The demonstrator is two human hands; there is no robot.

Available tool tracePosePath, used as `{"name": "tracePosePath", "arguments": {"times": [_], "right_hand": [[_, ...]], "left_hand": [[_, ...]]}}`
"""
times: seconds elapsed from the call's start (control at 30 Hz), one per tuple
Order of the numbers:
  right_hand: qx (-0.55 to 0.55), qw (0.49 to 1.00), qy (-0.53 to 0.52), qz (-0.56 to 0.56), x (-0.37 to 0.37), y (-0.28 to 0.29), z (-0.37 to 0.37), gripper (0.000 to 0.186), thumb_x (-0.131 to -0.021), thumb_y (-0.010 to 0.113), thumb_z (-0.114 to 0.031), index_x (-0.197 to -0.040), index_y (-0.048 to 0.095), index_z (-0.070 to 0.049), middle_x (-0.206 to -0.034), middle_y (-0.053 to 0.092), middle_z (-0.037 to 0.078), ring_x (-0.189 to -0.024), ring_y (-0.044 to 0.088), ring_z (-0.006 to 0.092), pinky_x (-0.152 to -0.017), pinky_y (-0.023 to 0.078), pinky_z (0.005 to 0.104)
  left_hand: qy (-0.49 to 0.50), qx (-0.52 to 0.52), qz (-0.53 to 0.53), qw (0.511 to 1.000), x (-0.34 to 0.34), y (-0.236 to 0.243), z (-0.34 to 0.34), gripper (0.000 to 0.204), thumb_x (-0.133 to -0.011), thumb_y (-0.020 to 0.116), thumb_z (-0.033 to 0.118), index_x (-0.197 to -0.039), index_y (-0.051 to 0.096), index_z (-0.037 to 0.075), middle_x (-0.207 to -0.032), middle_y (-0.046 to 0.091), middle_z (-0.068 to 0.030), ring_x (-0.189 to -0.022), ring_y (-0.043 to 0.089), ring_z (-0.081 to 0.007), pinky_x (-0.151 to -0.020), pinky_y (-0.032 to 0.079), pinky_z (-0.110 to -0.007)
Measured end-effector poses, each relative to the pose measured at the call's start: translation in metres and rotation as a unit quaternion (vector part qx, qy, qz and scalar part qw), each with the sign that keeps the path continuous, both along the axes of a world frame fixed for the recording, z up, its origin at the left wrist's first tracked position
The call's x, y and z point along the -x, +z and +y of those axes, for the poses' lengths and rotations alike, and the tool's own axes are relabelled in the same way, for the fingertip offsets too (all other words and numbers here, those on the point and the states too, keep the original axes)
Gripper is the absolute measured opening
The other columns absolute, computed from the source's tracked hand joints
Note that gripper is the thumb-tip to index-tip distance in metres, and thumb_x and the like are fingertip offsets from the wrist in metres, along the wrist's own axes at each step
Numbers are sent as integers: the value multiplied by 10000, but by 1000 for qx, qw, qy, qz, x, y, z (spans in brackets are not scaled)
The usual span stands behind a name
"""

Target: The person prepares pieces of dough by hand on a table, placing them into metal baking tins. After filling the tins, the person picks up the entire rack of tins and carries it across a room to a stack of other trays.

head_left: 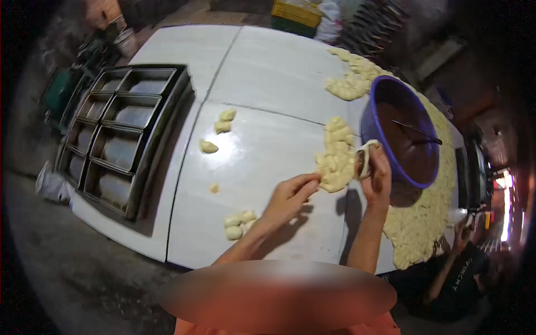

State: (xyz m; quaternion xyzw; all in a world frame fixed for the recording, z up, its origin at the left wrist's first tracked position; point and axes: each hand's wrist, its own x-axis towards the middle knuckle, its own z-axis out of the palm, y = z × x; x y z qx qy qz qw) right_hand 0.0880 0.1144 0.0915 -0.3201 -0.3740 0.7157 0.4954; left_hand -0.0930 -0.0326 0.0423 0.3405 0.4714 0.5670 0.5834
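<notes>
My left hand [290, 198] pinches the near left edge of a lumpy pile of pale yellow dough [336, 162] on the white table. Just right of that pile, my right hand [379, 176] is closed around a flat dough piece [365, 156] with brown filling on it. Close beyond the right hand stands a purple tub [371, 120] of smooth brown filling [413, 145]. A dark-handled utensil [416, 131] lies across the filling.
Black-framed metal loaf pans [137, 164] stand at the left. Small dough balls [239, 225] sit near my left forearm, and loose dough pieces [223, 124] lie farther off. More dough [419, 234] spreads along the right edge, where another person [455, 279] is at work.
</notes>
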Motion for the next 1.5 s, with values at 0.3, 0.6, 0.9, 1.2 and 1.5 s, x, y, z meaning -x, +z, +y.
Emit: {"name": "tracePosePath", "arguments": {"times": [0.3, 0.6, 0.9, 1.2, 1.5], "right_hand": [[97, 986, 135, 11, 97, -38, -93, 276, -941, 607, -114, -1195, 527, -44, -1031, 638, 77, -940, 655, 144, -802, 564, 274], [-236, 932, 83, -261, 127, -56, -141, 428, -860, 733, -14, -1265, 600, -45, -1202, 604, 103, -1104, 622, 217, -916, 556, 333], [-148, 940, 100, -291, 123, -55, -138, 119, -925, 699, -119, -996, 701, -24, -960, 655, 71, -885, 617, 144, -759, 517, 289], [-259, 914, 201, -237, 107, -61, -131, 246, -921, 654, -10, -1166, 664, -3, -1134, 601, 88, -1019, 609, 175, -819, 534, 285], [-214, 954, -20, -210, 123, -84, -146, 90, -978, 620, -73, -1054, 620, -23, -1095, 577, 90, -969, 552, 152, -853, 494, 297]], "left_hand": [[175, 67, -227, 956, 33, 5, -40, 293, -1044, 578, 272, -1133, 697, 19, -939, 708, -4, -790, 619, -69, -763, 502, -213], [271, 47, -162, 948, 54, -15, -55, 265, -982, 681, 195, -1102, 723, -38, -871, 695, -21, -763, 609, -58, -678, 501, -207], [236, 48, -141, 960, 57, -7, -49, 259, -928, 729, 173, -1099, 712, -20, -884, 686, -33, -779, 600, -81, -691, 481, -221], [127, 131, -85, 980, 81, 10, -56, 272, -930, 731, 196, -1119, 706, 3, -974, 706, -52, -835, 668, -112, -686, 559, -266], [103, 77, -84, 988, 68, 3, -58, 220, -970, 624, 94, -1145, 686, -26, -1008, 682, -67, -843, 663, -115, -671, 565, -225]]}}
